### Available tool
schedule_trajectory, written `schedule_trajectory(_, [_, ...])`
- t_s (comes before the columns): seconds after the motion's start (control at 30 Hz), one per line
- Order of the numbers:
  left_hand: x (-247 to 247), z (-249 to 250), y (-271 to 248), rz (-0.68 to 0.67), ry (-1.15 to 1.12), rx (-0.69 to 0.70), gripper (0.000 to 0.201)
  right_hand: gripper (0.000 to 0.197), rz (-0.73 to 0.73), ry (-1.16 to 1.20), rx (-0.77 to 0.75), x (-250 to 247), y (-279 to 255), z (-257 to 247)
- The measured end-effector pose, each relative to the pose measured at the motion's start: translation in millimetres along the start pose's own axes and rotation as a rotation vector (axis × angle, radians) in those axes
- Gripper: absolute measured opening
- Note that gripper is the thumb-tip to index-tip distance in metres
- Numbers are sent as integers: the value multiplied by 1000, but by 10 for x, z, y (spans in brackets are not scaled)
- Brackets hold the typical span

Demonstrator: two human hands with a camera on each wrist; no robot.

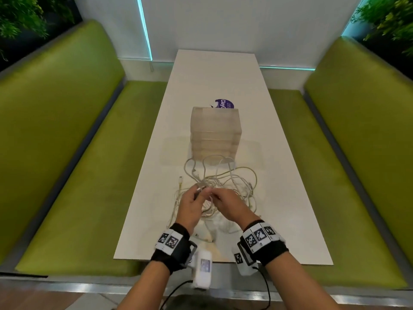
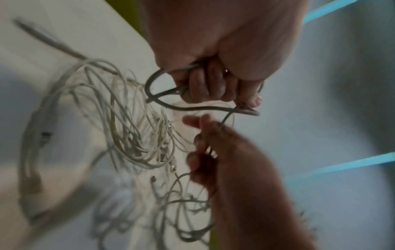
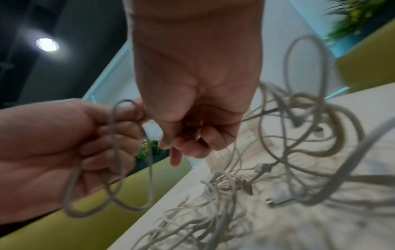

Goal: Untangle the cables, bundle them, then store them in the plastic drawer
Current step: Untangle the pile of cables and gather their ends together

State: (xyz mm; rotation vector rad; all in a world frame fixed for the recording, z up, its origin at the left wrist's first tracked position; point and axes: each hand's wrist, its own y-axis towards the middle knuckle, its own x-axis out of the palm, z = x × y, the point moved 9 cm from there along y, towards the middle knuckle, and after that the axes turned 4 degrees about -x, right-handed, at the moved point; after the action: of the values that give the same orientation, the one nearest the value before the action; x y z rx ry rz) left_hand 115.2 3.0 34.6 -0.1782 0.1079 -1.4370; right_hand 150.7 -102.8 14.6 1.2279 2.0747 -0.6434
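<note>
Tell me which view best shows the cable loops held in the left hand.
Right wrist: the cable loops hang in full across the left hand. The left wrist view shows only a short loop beside curled fingers; in the head view, the hands hide them.

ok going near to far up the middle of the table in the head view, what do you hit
Wrist cameras at the near edge, then the left hand and right hand side by side gripping a cable, → the tangled cables → the plastic drawer → the purple sticker → the bare far end of the table.
</note>
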Motion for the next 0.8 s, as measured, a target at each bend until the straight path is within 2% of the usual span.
schedule_trajectory(0.1, [-235,77,-38,49,-130,-42,15,18,36,114,82,-79,11,266])
schedule_trajectory(0.27, [-805,270,-25,151,-459,-64,19,24,90,259,137,-295,-118,693])
schedule_trajectory(0.4, [-976,281,-30,115,-265,-3,17,21,127,326,122,-429,-114,649])
schedule_trajectory(0.5, [-884,210,-94,62,-47,-27,17,12,136,430,55,-549,-144,350])
schedule_trajectory(0.6, [-618,166,-187,-105,180,-35,15,22,91,453,-166,-661,-241,-168])
schedule_trajectory(0.67, [-348,60,-288,-330,337,-42,18,21,-12,405,-272,-613,-313,-463])
schedule_trajectory(0.73, [-147,-80,-418,-542,512,-76,19,28,-141,403,-310,-470,-364,-600])
schedule_trajectory(0.8, [-42,-165,-536,-677,630,-110,13,31,-275,429,-276,-274,-423,-633])
